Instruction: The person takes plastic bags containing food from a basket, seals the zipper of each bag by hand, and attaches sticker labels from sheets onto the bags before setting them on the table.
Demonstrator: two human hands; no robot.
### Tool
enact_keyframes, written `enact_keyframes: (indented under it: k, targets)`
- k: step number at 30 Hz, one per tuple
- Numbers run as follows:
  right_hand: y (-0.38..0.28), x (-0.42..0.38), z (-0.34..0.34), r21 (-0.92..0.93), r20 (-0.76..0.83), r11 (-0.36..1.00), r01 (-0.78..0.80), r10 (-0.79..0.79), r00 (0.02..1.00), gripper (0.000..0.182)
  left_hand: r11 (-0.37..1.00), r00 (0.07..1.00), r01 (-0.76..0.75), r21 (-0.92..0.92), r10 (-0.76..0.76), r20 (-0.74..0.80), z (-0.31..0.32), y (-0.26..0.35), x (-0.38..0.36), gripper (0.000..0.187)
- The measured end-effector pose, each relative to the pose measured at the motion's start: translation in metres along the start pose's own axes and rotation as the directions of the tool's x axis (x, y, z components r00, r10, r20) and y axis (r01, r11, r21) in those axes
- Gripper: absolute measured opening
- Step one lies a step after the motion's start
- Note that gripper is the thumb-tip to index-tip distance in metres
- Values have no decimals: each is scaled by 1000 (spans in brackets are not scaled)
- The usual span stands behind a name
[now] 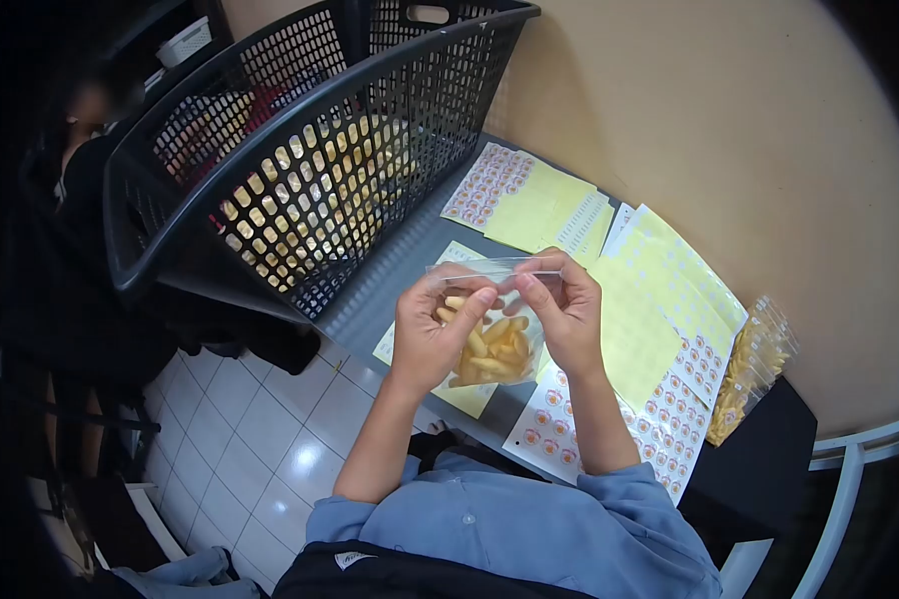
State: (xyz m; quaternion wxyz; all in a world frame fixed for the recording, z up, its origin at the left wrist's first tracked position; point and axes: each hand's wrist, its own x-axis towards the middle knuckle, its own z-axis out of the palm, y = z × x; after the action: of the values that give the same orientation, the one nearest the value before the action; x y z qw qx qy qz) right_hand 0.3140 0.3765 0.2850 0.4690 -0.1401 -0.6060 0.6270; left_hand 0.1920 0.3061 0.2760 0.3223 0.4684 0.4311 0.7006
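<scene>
A clear zip bag (502, 344) with yellowish, finger-shaped snack pieces hangs between my two hands above the table. My left hand (438, 329) grips the bag's upper left side, its thumb lying across the front. At the upper right corner, my right hand (566, 306) pinches the zip edge between thumb and fingers. The pieces lie mostly in the lower part of the bag. Below and beside the hands are sticker sheets (559, 424) with rows of round orange-and-pink labels.
A large black slatted basket (370, 90) holding many snack bags stands at the left on the grey table (370, 285). Yellow backing sheets (634, 319) lie along the wall. More filled bags (749, 374) rest at the right. A person in dark clothes (80, 240) is at far left.
</scene>
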Motion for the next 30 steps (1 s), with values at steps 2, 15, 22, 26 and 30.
enact_keyframes:
  k: [2, 15, 22, 26, 30]
  targets:
    - [6, 0, 3, 12, -11, 1000, -6, 7, 1000, 10, 999, 999, -36, 22, 36, 11, 0, 3, 2, 11]
    - [24, -2, 14, -47, 19, 999, 3, -3, 1000, 10, 991, 988, -129, 36, 131, -79, -18, -13, -2, 7]
    - [22, -5, 14, -120, 37, 992, 49, -44, 998, 9, 988, 985, -138, 75, 145, -89, -18, -13, -7, 10]
    - [22, -7, 15, -102, 43, 991, 86, -82, 996, 10, 963, 967, -229, 142, 241, -80, -17, -13, -7, 10]
    - [24, -6, 13, -118, 39, 980, 163, -160, 986, 9, 961, 963, -247, 126, 257, -78, -13, -12, -5, 10]
